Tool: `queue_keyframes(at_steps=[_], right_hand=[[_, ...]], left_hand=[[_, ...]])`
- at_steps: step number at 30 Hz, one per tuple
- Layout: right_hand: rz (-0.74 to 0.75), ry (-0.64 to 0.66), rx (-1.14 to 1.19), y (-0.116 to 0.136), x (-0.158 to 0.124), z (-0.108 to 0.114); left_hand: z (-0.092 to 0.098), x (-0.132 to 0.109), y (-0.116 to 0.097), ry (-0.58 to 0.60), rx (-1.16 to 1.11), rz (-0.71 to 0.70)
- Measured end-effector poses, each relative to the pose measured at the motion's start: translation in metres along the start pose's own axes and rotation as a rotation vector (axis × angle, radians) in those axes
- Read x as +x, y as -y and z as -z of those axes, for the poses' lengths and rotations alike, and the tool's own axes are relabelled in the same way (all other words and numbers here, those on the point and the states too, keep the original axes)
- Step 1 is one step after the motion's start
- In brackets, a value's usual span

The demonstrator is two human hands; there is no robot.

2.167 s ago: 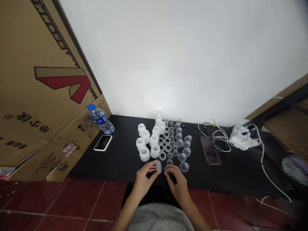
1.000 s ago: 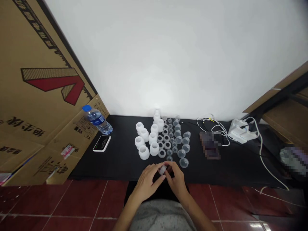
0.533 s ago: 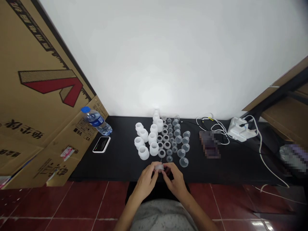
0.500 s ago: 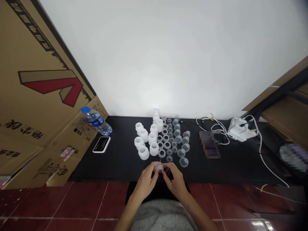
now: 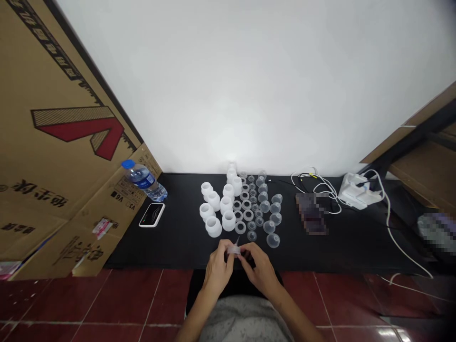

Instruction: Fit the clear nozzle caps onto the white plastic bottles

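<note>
Close to the table's front edge, my left hand (image 5: 219, 268) and my right hand (image 5: 261, 268) pinch a small whitish translucent ring (image 5: 233, 249) between them. A thin pointed bit sticks up behind it; I cannot make out whether it belongs to the ring. Just beyond my fingers lie flat translucent rings (image 5: 240, 227) in columns. To their right are small clear discs (image 5: 251, 236), then translucent dome-shaped caps (image 5: 273, 240). White wide-mouthed plastic jars (image 5: 213, 227) stand upright on the left of the rings.
The black table (image 5: 178, 247) backs onto a white wall. At left are a water bottle (image 5: 145, 181), a white-framed device (image 5: 152, 215) and a large cardboard box (image 5: 67, 190). At right lie a blurred-out dark object (image 5: 310, 213), white cables (image 5: 331, 190) and a white power strip (image 5: 358, 191).
The ring has tilted slightly between my fingers, and the pointed bit behind it shows more. Both hands stay in nearly the same place. The whole view has shifted a little.
</note>
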State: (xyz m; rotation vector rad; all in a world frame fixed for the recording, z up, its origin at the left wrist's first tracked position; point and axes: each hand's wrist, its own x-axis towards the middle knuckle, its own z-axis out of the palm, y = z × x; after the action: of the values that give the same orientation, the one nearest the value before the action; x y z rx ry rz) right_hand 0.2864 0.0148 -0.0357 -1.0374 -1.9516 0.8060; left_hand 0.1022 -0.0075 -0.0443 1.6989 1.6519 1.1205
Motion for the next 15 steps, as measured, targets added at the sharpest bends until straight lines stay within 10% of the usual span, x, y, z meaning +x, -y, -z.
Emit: queue_keyframes(at_steps=[15], right_hand=[[0.041, 0.064, 0.050, 0.000, 0.002, 0.007]], left_hand=[[-0.010, 0.005, -0.019, -0.162, 0.026, 0.030]])
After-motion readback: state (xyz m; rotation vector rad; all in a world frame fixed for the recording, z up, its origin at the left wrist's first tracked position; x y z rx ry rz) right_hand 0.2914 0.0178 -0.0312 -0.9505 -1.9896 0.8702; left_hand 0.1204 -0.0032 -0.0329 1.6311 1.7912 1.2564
